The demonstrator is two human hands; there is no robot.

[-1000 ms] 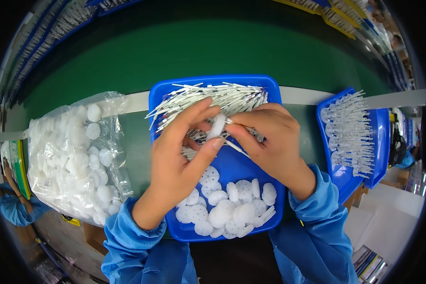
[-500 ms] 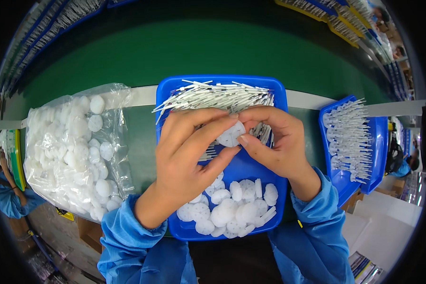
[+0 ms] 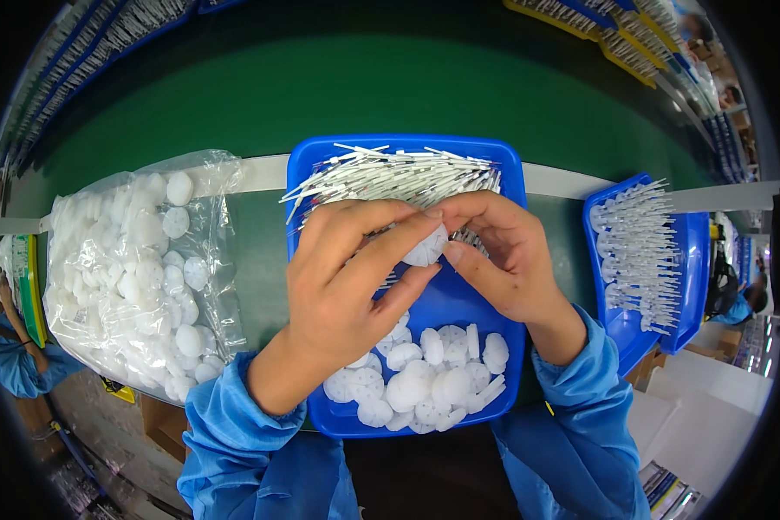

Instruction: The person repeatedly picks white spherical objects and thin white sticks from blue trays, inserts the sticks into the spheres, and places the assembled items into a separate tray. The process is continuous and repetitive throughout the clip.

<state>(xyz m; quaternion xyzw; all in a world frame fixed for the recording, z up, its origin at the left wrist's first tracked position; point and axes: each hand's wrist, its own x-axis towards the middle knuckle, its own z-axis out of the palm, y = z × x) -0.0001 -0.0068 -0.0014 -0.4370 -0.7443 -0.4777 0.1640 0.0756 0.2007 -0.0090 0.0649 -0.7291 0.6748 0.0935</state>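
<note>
Between my two hands, over the middle of a blue tray (image 3: 425, 303), is a small white plastic disc (image 3: 426, 249). My left hand (image 3: 342, 269) pinches it from the left. The thumb and forefinger of my right hand (image 3: 498, 256) close on its right edge; whether they also hold a thin stick is hidden. Beyond my hands a heap of thin white sticks (image 3: 399, 173) lies in the far half of the tray, some poking over its left rim. A pile of similar white discs (image 3: 425, 386) fills the near half.
To the left lies a clear plastic bag (image 3: 139, 282) full of white discs. At the right a blue bin (image 3: 620, 269) holds discs with sticks attached, in rows. A green work surface (image 3: 390, 87) stretches beyond the tray. Another person's blue sleeve (image 3: 17, 368) shows at far left.
The white disc has turned and tilted between my fingers, and less of its face shows. My right hand has shifted slightly left. The tray's contents look the same.
</note>
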